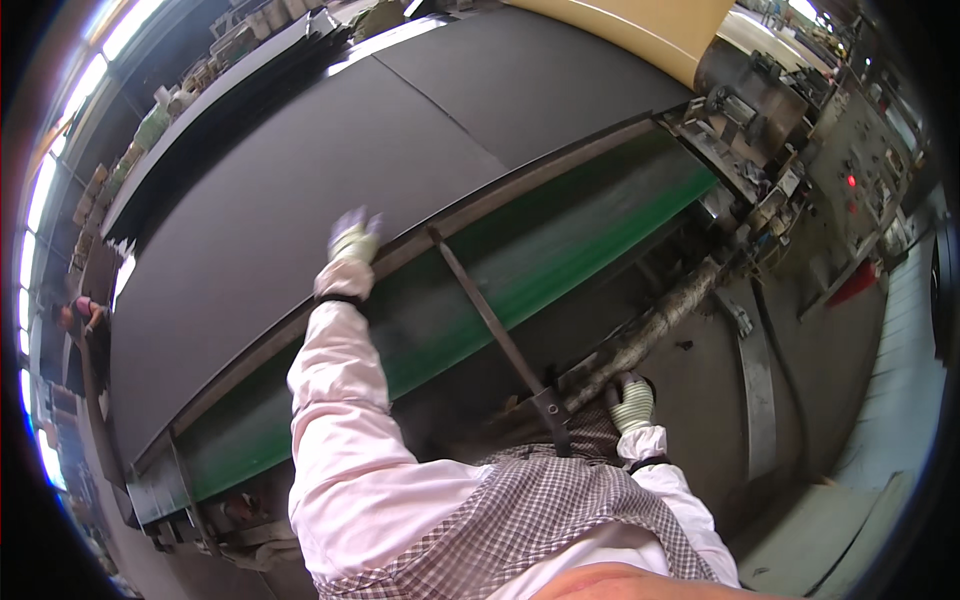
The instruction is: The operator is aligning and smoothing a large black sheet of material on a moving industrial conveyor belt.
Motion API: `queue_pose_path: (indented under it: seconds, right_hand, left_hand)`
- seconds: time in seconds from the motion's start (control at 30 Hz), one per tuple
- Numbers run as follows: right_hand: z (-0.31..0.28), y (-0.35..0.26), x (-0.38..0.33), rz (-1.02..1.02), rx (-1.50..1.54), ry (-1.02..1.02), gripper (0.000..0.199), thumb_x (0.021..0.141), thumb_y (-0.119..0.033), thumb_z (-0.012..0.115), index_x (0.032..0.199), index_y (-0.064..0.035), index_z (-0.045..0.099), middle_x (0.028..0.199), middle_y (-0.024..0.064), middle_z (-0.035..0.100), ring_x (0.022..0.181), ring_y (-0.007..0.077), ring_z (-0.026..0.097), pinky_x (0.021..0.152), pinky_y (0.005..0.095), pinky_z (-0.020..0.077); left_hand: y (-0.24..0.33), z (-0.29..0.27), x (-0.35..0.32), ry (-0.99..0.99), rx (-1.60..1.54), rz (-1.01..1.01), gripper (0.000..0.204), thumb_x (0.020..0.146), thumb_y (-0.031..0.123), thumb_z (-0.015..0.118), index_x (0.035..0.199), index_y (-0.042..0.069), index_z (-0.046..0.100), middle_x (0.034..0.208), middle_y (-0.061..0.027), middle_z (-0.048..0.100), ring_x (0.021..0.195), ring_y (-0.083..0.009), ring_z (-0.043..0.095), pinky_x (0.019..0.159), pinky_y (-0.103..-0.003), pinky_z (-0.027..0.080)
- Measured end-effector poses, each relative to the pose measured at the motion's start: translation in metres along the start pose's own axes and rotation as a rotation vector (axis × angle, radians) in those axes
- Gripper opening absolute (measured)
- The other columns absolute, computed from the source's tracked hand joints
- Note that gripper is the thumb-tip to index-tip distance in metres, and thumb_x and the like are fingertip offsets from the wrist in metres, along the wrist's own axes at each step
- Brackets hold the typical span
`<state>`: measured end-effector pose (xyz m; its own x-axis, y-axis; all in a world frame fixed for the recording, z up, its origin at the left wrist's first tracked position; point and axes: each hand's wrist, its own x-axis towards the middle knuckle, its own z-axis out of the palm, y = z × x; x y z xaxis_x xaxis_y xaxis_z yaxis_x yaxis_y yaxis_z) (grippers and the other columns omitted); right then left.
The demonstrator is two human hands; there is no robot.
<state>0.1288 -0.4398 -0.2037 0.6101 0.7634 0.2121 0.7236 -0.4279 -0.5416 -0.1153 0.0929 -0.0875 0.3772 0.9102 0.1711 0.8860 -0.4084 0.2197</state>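
Observation:
A wide dark grey sheet (290, 190) lies across the machine bed in front of me. My left hand (355, 238), in a pale glove with purplish fingertips, reaches forward over its near edge, fingers apart and slightly blurred, with nothing held. Below that edge runs a green belt (560, 275), crossed by a slanting metal bar (490, 310). My right hand (632, 402), in a striped glove with dark fingertips, is low beside my body near the end of a rough, wrapped pipe (650, 335). Its fingers look curled; whatever they may hold is hidden.
A large tan roll (640, 30) stands at the far right, next to machinery and a control panel (850, 170) with a red light. Dark sheets are stacked (215, 120) at the far left. Another person (82, 315) is at the left edge. A cable (785, 350) hangs at right.

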Motion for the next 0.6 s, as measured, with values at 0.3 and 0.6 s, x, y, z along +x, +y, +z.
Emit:
queue_pose_path:
  seconds: [0.3, 0.6]
  right_hand:
    - [-0.006, -0.018, 0.005, 0.107, -0.083, -0.016, 0.023, 0.077, -0.024, 0.062, 0.092, -0.0068, 0.061, 0.089, 0.0168, 0.063, 0.085, 0.0369, 0.060, 0.074, 0.0491, 0.0466]
    - [-0.005, -0.014, -0.001, 0.033, -0.103, 0.032, 0.025, 0.078, -0.025, 0.063, 0.094, -0.0062, 0.060, 0.089, 0.0190, 0.062, 0.084, 0.0388, 0.058, 0.074, 0.0495, 0.0460]
  left_hand:
    - [-0.153, -0.070, -0.068, -0.142, 0.215, -0.408, 0.062, 0.086, 0.062, 0.048, 0.116, 0.010, 0.066, 0.121, -0.0156, 0.059, 0.113, -0.0325, 0.056, 0.098, -0.045, 0.044]
    - [-0.080, -0.054, -0.047, -0.157, 0.020, -0.159, 0.061, 0.086, 0.061, 0.048, 0.112, 0.010, 0.067, 0.121, -0.0139, 0.061, 0.113, -0.0324, 0.056, 0.098, -0.043, 0.044]
